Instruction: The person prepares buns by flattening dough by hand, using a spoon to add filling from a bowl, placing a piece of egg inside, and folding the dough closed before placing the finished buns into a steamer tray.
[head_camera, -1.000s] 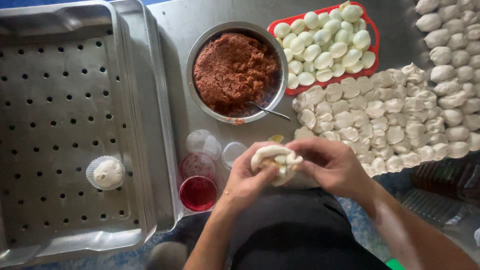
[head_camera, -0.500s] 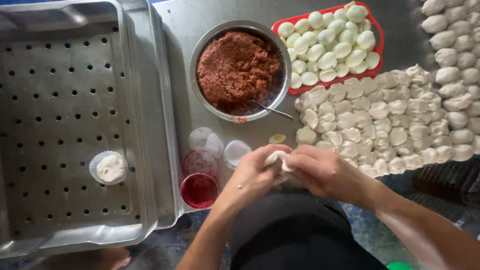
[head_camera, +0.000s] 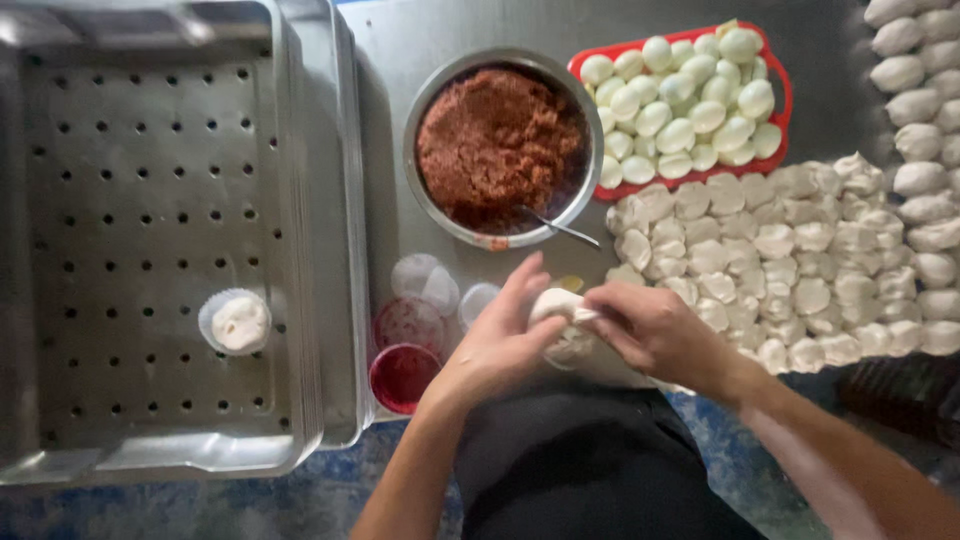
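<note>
While both hands meet above the counter's front edge:
Left hand (head_camera: 500, 335): fingers curled around a white dough ball (head_camera: 560, 308).
Right hand (head_camera: 655, 330): pinching the ball's top closed.
Nearby: metal bowl of reddish filling (head_camera: 500, 140), perforated steel tray (head_camera: 150, 180).

Perforated tray (head_camera: 150, 200) and bowl (head_camera: 420, 130) are brushed, dull-shiny metal; the egg basket (head_camera: 780, 100) is glossy red plastic.

No labels, signs or screens in view. Sole packaging: red rectangular plastic tray (head_camera: 779, 95), upper right beside metal bowl (head_camera: 430, 90), packed with pale round eggs (head_camera: 680, 135); small white paper cup (head_camera: 208, 318) on perforated steel tray (head_camera: 150, 150).
</note>
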